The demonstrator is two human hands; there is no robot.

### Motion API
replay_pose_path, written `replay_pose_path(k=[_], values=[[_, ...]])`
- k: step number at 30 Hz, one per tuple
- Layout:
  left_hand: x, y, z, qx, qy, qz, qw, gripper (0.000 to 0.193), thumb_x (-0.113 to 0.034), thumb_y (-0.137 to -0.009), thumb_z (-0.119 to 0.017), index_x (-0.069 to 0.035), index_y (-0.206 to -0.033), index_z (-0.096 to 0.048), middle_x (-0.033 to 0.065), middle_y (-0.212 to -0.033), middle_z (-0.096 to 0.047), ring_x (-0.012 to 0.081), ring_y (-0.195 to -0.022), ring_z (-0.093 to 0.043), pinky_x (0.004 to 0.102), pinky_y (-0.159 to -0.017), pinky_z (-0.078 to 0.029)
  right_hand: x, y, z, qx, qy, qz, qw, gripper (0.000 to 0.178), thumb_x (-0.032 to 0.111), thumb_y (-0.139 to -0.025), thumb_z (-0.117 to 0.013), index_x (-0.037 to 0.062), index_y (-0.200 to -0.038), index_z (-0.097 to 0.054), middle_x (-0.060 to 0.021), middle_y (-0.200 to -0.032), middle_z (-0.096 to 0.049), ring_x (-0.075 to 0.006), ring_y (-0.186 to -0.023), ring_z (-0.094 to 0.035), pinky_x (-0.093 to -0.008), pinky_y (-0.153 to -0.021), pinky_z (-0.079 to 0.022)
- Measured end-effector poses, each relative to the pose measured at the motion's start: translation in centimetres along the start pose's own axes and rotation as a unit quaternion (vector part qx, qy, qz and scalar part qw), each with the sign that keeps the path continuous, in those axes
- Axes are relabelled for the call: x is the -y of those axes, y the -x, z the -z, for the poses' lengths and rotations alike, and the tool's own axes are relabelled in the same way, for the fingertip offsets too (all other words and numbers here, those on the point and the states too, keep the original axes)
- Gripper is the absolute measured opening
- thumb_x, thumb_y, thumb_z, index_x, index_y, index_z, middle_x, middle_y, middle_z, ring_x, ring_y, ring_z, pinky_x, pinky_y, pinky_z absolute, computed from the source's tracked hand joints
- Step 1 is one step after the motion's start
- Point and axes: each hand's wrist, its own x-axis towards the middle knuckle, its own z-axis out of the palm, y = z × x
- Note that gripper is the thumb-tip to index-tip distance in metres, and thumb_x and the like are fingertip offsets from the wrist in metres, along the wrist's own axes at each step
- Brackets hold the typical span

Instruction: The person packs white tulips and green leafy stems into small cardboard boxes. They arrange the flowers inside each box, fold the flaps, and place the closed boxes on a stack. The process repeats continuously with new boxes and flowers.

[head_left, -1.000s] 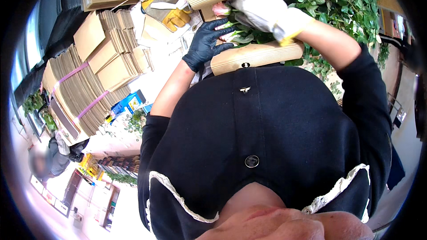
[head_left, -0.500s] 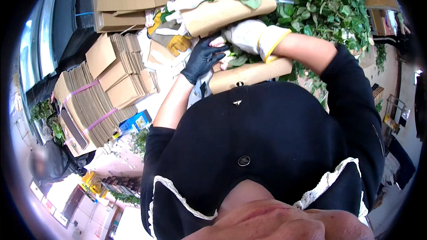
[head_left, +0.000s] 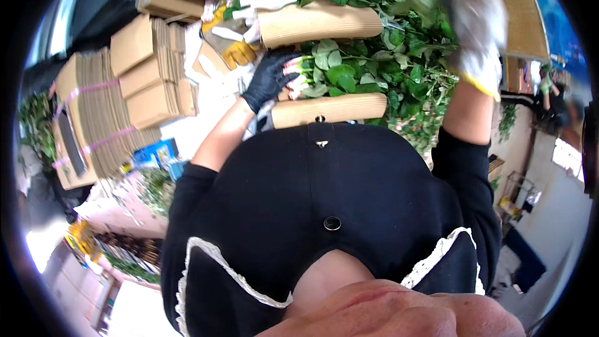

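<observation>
My left hand [head_left: 269, 81], in a black glove, curls its fingers against the pink-white flower heads [head_left: 299, 77] of a leafy bunch. These look like roses, and their green stems and leaves [head_left: 340, 73] stretch away to the right. My right hand [head_left: 477, 25], in a whitish glove with a yellow cuff, is raised at the upper right over the foliage. Motion smears its fingers, and whether it holds anything cannot be made out. On either side of the bunch lies a corrugated cardboard wrap, one farther off [head_left: 321, 23] and one close to my body [head_left: 331, 110].
White sleeve-covered heads [head_left: 271, 1] stick out of the far wrap. Yellow-and-grey gloves [head_left: 237, 53] lie beyond my left hand. Strapped cardboard stacks [head_left: 103, 109] and a blue box [head_left: 156, 153] stand at the left. Dense foliage [head_left: 418, 81] covers the right side.
My right hand has swung from between the wraps out to the upper right, uncovering the leafy bunch. My left hand stays at the flower heads.
</observation>
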Motion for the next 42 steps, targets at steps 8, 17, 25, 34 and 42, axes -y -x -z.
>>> replay_pose_path(k=[8,17,25,34,42], values=[[0.6,0.4,-1.3,-0.005,0.110,0.104,0.989,0.048,-0.016,-0.078,-0.081,-0.010,-0.124,-0.066,0.0129,-0.115,-0.067,0.0324,-0.110,-0.059,0.0399,-0.097,-0.048,6.3,10.8,-12.9,0.415,-0.059,0.279,0.864,0.026,0.024,-0.094,-0.055,0.0127,-0.115,-0.065,-0.0171,-0.087,-0.070,-0.0341,-0.077,-0.069,-0.0457,-0.066,-0.055],[-2.9,-0.2,-0.8,-0.052,-0.040,0.125,0.990,0.031,-0.026,-0.097,-0.057,-0.002,-0.115,-0.066,0.0218,-0.108,-0.066,0.0393,-0.105,-0.059,0.0437,-0.090,-0.048,5.0,11.4,-13.0,0.414,-0.079,0.234,0.876,0.019,0.019,-0.091,-0.057,0.0107,-0.105,-0.067,-0.0169,-0.082,-0.069,-0.0353,-0.076,-0.068,-0.0453,-0.068,-0.055],[-1.9,-0.1,0.9,0.070,0.061,0.148,0.985,0.036,-0.026,-0.100,-0.052,-0.012,-0.132,-0.062,0.0119,-0.135,-0.060,0.0337,-0.127,-0.047,0.0428,-0.111,-0.035,5.8,5.8,-3.2,0.530,-0.062,0.206,0.820,0.025,0.018,-0.089,-0.061,0.0166,-0.113,-0.069,-0.0096,-0.097,-0.072,-0.0300,-0.090,-0.069,-0.0411,-0.078,-0.056],[-2.8,0.4,-0.1,0.044,-0.216,0.090,0.971,0.050,-0.021,-0.088,-0.062,-0.029,-0.138,-0.058,0.0097,-0.131,-0.055,0.0320,-0.120,-0.049,0.0411,-0.103,-0.042,6.4,12.7,-16.5,0.124,0.010,0.384,0.915,0.040,0.027,-0.088,-0.058,0.0327,-0.128,-0.063,-0.0057,-0.120,-0.065,-0.0272,-0.101,-0.067,-0.0468,-0.086,-0.051],[-1.6,-0.6,0.2,0.056,-0.232,0.041,0.970,0.059,-0.015,-0.082,-0.064,-0.033,-0.137,-0.059,0.0046,-0.137,-0.056,0.0289,-0.117,-0.054,0.0394,-0.102,-0.043,6.0,13.3,-17.0,0.208,0.019,0.368,0.906,0.042,0.028,-0.088,-0.059,0.0355,-0.129,-0.062,-0.0006,-0.106,-0.067,-0.0222,-0.088,-0.068,-0.0410,-0.074,-0.054]])
